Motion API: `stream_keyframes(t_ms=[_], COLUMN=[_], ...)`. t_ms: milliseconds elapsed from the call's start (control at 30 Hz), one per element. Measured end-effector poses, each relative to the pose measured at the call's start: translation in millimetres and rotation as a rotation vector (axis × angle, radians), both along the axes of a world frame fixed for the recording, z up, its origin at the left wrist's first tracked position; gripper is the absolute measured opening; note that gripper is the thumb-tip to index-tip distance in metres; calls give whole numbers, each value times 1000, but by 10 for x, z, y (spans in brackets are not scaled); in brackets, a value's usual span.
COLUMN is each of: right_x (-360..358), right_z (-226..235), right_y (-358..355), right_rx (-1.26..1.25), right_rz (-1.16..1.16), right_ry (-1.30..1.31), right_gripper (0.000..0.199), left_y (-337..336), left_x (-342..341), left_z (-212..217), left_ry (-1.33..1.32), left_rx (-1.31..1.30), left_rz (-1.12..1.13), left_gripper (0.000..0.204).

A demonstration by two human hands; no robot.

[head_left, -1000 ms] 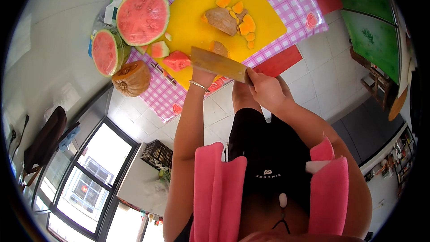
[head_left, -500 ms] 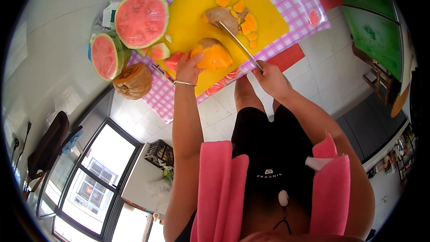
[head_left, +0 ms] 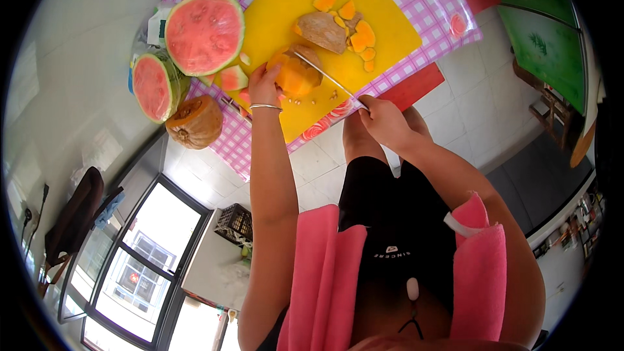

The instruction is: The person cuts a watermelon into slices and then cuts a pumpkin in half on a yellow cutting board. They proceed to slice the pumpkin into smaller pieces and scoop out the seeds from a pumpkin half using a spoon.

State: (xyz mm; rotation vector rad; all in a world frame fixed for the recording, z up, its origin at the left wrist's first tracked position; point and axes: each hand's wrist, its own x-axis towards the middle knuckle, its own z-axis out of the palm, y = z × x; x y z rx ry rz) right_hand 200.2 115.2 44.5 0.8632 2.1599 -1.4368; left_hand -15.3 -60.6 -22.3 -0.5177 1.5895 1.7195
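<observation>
A partly peeled pumpkin piece [head_left: 294, 77] rests on the yellow cutting board [head_left: 276, 6], orange flesh showing with brown rind left on its far right side. My left hand [head_left: 264, 83] grips its left end. In my right hand [head_left: 383, 120] is a long knife [head_left: 335, 82], its blade slanting up and left with the tip against the rind. Behind it lies a brown-skinned pumpkin chunk [head_left: 321, 31], and orange cut-off peelings [head_left: 361, 38] are scattered to its right. Several pale seeds lie on the board in front of the held piece.
Left of the board stand two wrapped watermelon halves [head_left: 205, 34], a small watermelon wedge [head_left: 233, 78] and a cut pumpkin half [head_left: 195, 122]. A checked pink tablecloth [head_left: 422, 0] covers the table. Green panels [head_left: 543, 45] and a wooden stool [head_left: 552, 114] are at the right.
The held pumpkin piece has shifted left and turned, uncovering seeds on the board. The knife has come down from the rear chunk onto the held piece.
</observation>
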Motion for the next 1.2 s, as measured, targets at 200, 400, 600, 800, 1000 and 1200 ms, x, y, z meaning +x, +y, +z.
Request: stream_keyframes(t_ms=[200,400,600,800,1000,1200], right_x=[-169,-332,-347,-459,-516,-646], right_z=[84,150,3,6,-53,-159], right_y=[-26,-47,-241,-238,-302,-334], right_rx=[33,252,436,354,343,412], right_rz=[103,296,388,349,338,364], right_ry=[-78,-13,84,-27,-66,-39], right_gripper=[17,24,43,37,41,49], left_y=[207,226,-31,26,49,273], left_x=[244,327,357,394,402,427], left_z=[24,62,-473,-506,-442,-66], left_ry=[123,39,312,221,279,60], left_rx=[-207,-289,-479,-427,-408,-205], left_rz=[-169,-114,-307,-281,-278,13], left_gripper=[37,39,33,32,36,51])
